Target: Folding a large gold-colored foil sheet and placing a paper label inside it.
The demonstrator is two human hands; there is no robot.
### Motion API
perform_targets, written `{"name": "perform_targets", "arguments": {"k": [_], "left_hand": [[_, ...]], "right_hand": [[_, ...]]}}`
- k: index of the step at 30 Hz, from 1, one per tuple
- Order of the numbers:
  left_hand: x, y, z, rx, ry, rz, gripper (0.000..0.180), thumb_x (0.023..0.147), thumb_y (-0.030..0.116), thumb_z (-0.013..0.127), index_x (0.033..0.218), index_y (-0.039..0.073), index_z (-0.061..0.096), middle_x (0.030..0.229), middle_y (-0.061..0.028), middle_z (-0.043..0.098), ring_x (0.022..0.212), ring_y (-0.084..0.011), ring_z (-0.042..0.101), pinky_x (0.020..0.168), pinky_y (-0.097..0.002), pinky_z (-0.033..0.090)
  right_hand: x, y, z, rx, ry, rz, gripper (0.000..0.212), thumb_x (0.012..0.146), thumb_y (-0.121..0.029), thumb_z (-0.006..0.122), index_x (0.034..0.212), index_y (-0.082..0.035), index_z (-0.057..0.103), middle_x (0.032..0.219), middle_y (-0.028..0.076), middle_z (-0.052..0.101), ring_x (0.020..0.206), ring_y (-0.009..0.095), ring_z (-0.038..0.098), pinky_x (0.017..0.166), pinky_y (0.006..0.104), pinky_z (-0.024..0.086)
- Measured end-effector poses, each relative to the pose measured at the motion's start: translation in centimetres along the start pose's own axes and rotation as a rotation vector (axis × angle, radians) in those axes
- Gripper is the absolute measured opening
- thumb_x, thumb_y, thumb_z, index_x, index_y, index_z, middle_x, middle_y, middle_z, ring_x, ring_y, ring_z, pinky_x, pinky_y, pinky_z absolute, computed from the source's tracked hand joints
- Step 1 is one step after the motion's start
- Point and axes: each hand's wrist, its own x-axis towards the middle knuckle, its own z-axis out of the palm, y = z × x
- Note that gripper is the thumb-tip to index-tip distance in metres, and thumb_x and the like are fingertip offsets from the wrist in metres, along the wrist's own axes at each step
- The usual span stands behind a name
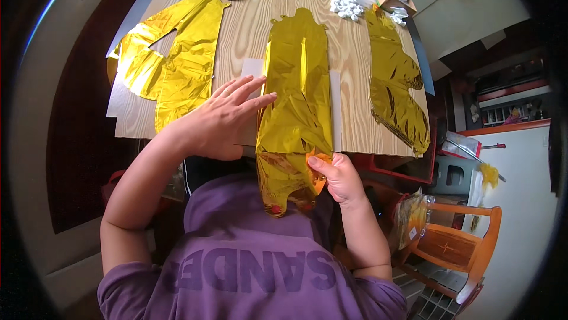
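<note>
Left foil (pixel 192 60): gold, slanted on wood-grain table (pixel 355 107).
Left hand (pixel 222 120): open, fingers spread, gripping nothing; fingertips at middle foil's (pixel 296 107) left edge, can't tell if touching.
Purple shirt (pixel 254 225): big dark block letters across chest.
Middle foil, axis: long, nearly straight away from wearer; rounded tabbed end points far, notched two-lobed end points at wearer.
Middle foil, place: on table, near end past the edge, over shirt.
Middle foil, look: shiny gold, creased, reddish spot on left lobe.
Right hand (pixel 342 178): closed, thumb on top, pinching orange patch (pixel 319 183) at middle foil's right edge.
</note>
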Motion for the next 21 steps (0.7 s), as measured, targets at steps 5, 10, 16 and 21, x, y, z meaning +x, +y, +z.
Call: {"name": "perform_targets", "arguments": {"k": [5,10,16,21], "left_hand": [[-1.2,-0.2,1.2,-0.073,0.113,0.048,0.098,0.074,0.038,0.080,0.156,0.011,0.035,0.161,-0.0220,0.029,0.150,-0.0412,0.027,0.123,-0.0519,0.025],[-1.3,-0.3,3.9,0.035,0.229,0.059,0.091,0.080,0.051,0.077,0.153,0.010,0.040,0.158,-0.0234,0.034,0.147,-0.0428,0.032,0.121,-0.0532,0.026],[-1.6,0.7,4.4,0.075,0.263,0.021,0.089,0.079,0.048,0.077,0.152,0.009,0.043,0.159,-0.0233,0.032,0.147,-0.0439,0.031,0.122,-0.0532,0.025],[-1.4,1.2,4.0,0.100,0.277,0.083,0.084,0.082,0.044,0.075,0.152,0.010,0.043,0.160,-0.0222,0.033,0.149,-0.0414,0.030,0.122,-0.0534,0.025]], "right_hand": [[0.6,1.0,-0.2,-0.001,-0.025,-0.019,0.023,0.095,-0.010,0.073,0.113,0.003,0.072,0.106,0.005,0.074,0.093,0.010,0.068,0.087,0.0272,0.052],[0.4,0.9,0.7,0.008,-0.013,-0.028,0.023,0.095,-0.010,0.072,0.114,0.003,0.071,0.108,0.005,0.074,0.094,0.010,0.068,0.088,0.0274,0.052],[0.3,0.9,0.5,-0.044,-0.014,-0.067,0.025,0.097,-0.014,0.071,0.116,0.002,0.070,0.109,0.001,0.072,0.094,0.008,0.064,0.088,0.0258,0.050],[0.2,0.7,0.5,-0.089,-0.002,-0.063,0.024,0.098,-0.014,0.069,0.115,0.002,0.071,0.108,0.001,0.072,0.093,0.007,0.063,0.087,0.0253,0.050]]}}
